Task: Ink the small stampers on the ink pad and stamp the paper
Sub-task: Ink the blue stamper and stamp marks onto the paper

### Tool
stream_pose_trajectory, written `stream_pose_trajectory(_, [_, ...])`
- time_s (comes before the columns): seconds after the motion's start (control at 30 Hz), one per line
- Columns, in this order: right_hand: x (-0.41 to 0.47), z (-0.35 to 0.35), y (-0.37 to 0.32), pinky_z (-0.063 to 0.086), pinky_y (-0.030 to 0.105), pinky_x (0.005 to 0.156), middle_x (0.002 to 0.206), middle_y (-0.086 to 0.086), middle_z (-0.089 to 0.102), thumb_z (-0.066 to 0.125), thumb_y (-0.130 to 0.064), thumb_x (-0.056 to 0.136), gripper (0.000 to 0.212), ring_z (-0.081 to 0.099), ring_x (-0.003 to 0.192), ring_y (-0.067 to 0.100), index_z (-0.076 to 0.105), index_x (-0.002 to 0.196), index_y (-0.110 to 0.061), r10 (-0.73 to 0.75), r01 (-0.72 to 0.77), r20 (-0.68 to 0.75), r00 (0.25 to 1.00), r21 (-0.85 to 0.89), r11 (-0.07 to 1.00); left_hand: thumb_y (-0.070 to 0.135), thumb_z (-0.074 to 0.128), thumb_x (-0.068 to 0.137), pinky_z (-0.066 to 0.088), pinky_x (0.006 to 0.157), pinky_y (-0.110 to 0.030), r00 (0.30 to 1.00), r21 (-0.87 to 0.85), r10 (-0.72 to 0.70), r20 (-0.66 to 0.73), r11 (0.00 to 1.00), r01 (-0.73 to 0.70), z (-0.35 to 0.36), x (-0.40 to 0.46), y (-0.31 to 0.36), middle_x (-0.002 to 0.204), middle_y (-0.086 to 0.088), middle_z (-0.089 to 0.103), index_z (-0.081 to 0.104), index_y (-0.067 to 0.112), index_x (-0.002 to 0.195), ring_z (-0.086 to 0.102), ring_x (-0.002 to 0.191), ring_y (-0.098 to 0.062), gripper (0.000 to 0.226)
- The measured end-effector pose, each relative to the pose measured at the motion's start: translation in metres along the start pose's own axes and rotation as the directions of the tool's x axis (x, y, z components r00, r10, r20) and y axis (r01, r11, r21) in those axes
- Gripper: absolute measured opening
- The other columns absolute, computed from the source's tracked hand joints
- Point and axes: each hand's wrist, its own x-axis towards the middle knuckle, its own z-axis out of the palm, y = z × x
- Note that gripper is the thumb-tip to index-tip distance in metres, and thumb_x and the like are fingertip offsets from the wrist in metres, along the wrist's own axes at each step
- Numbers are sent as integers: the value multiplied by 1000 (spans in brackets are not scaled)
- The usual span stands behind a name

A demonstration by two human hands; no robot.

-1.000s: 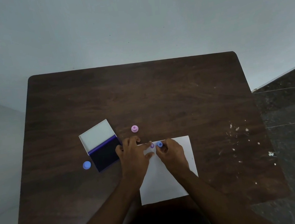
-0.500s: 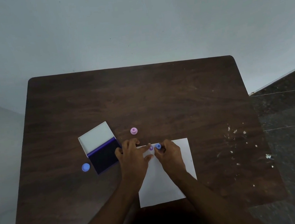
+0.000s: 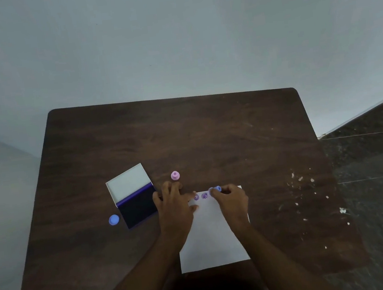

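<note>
A white sheet of paper (image 3: 211,238) lies on the dark wooden table (image 3: 209,138), with two purple stamp marks (image 3: 200,196) near its far edge. My right hand (image 3: 232,200) pinches a small blue stamper (image 3: 217,189) just right of the marks, at the paper's far edge. My left hand (image 3: 174,203) rests flat with spread fingers on the paper's far left corner. The open ink pad (image 3: 138,208), dark blue with a white lid, sits left of my left hand. A pink stamper (image 3: 175,175) stands beyond my left hand. A blue cap (image 3: 114,219) lies left of the pad.
White flecks (image 3: 304,188) are scattered on the table's right side. A pale wall (image 3: 172,38) rises behind the table, and dark tiled floor (image 3: 377,170) lies to the right.
My right hand has moved the blue stamper a little to the right, uncovering a second purple mark on the paper. My left hand has stayed on the paper.
</note>
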Motion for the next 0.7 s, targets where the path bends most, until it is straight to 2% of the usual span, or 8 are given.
stream_pose_trajectory(0.07, [2, -2, 0, 52, 25, 65, 82, 0, 72, 74, -36, 79, 22, 63, 70, 11, 71, 84, -15, 10, -10, -2, 1000, 55, 998, 49, 94, 33, 51, 82, -53, 1000, 35, 24, -9, 999, -24, 0, -1, 0, 93, -3, 71, 75, 25, 83, 65, 93, -26, 59])
stream_pose_trajectory(0.1, [2, -3, 0, 53, 28, 68, 81, 1, 72, 74, -35, 79, 21, 64, 70, 11, 71, 83, -15, 2, -2, -9, 1000, 66, 998, 50, 93, 40, 49, 85, -53, 999, 42, 41, 8, 998, -41, 1, -1, 0, 97, -3, 71, 75, 26, 88, 64, 96, -26, 57])
stream_pose_trajectory(0.2, [3, -3, -1, 57, 33, 73, 82, 0, 73, 75, -33, 79, 18, 65, 71, 12, 71, 83, -16, -10, 13, -29, 1000, 86, 996, 55, 72, 72, 31, 103, -53, 995, 50, 68, 77, 996, -72, 9, 0, -3, 124, 0, 62, 63, 31, 119, 50, 120, -23, 54])
stream_pose_trajectory(0.27, [2, -4, -3, 58, 32, 74, 86, 0, 72, 75, -31, 79, 18, 65, 73, 12, 71, 88, -16, -1, 3, -23, 1000, 100, 995, 57, 62, 81, 24, 108, -50, 993, 16, 50, 106, 999, -52, 11, 1, -5, 133, 3, 56, 56, 33, 128, 43, 126, -20, 53])
stream_pose_trajectory(0.4, [-2, -6, -10, 53, 24, 64, 85, -2, 70, 75, -30, 80, 19, 65, 73, 13, 70, 91, -15, 2, -3, 9, 1000, 146, 989, 55, 63, 81, 24, 105, -42, 997, -141, -69, 43, 987, 74, 1, -7, -15, 122, 4, 63, 63, 27, 116, 50, 117, -16, 45])
stream_pose_trajectory(0.47, [-8, -5, -14, 53, 26, 61, 81, -2, 71, 74, -32, 80, 18, 65, 71, 13, 71, 87, -16, -34, 30, 18, 999, 171, 985, 52, 65, 80, 28, 102, -40, 994, -181, -113, 13, 977, 113, -4, -15, -32, 117, 3, 66, 65, 26, 111, 53, 113, -18, 40])
stream_pose_trajectory(0.6, [-21, 3, -22, 46, 24, 51, 72, -1, 73, 70, -31, 83, 19, 64, 62, 13, 73, 81, -13, -98, 87, 39, 994, 228, 970, 37, 66, 85, 33, 99, -36, 979, -304, -187, -85, 940, 153, -13, -34, -77, 114, 0, 68, 68, 23, 112, 58, 108, -19, 30])
stream_pose_trajectory(0.7, [-29, 12, -32, 43, 21, 48, 68, -2, 70, 70, -32, 84, 20, 62, 57, 13, 72, 80, -12, -123, 103, 68, 990, 244, 964, 35, 65, 86, 38, 97, -40, 953, -311, -265, -145, 927, 210, -24, -43, -105, 113, 2, 68, 68, 27, 112, 59, 107, -17, 27])
